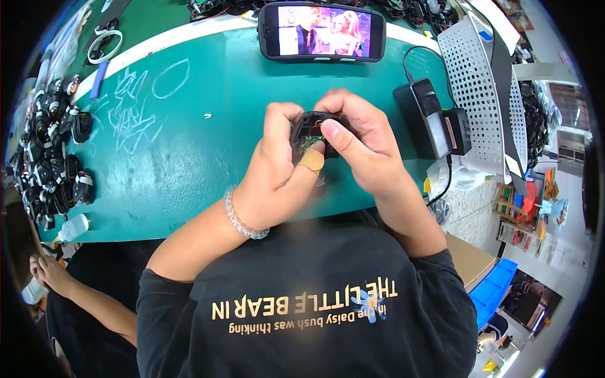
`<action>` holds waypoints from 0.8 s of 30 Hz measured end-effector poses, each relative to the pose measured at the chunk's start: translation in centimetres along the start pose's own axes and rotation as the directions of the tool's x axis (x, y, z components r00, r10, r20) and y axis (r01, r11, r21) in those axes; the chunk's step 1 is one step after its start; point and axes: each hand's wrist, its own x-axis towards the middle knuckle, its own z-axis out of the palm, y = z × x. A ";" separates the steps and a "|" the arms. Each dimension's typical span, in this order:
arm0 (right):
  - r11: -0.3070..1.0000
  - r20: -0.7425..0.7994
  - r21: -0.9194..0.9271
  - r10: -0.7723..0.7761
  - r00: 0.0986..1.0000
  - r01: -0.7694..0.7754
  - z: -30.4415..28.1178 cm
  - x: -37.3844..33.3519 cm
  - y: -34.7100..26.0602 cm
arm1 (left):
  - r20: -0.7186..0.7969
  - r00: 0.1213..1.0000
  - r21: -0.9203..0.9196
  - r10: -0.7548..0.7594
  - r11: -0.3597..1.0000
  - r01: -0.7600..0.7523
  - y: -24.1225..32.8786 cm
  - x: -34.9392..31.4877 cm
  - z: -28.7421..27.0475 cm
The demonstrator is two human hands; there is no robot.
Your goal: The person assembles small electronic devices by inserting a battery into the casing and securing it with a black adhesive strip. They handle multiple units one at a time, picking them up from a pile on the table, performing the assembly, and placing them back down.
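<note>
While both hands press together over the green surface (189, 126), they hold one small black part (313, 125). The left hand (277, 170) and right hand (362, 142) close tight around it, equally near.

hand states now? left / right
Left hand: closed on the small black device, bandaged thumb on its open face.
Right hand: closed on the same device, thumb pressing its inside.

Most of the small black part (313, 131) is covered by the left hand (275, 173) and right hand (356, 142); what is seen inside is perhaps a circuit board. The black pieces (57, 157) are cut off at the left rim.
</note>
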 end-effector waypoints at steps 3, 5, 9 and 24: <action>0.998 0.016 -0.035 -0.046 0.999 0.047 -0.1 -0.2 0.1 | 0.001 1.000 -0.034 -0.019 0.999 0.020 0.0 -0.2 0.1; 0.997 0.012 -0.032 -0.065 0.998 0.065 0.1 -0.2 0.0 | -0.011 1.000 0.019 0.020 1.000 -0.019 0.3 0.1 0.1; 0.994 -0.025 -0.057 -0.093 0.995 0.091 0.6 -0.3 0.3 | -0.021 0.997 0.017 0.068 0.998 -0.068 0.3 0.1 0.1; 0.955 -0.074 -0.193 -0.244 0.967 0.226 1.1 0.0 1.1 | -0.035 0.995 0.005 0.098 0.995 -0.098 0.2 0.0 0.0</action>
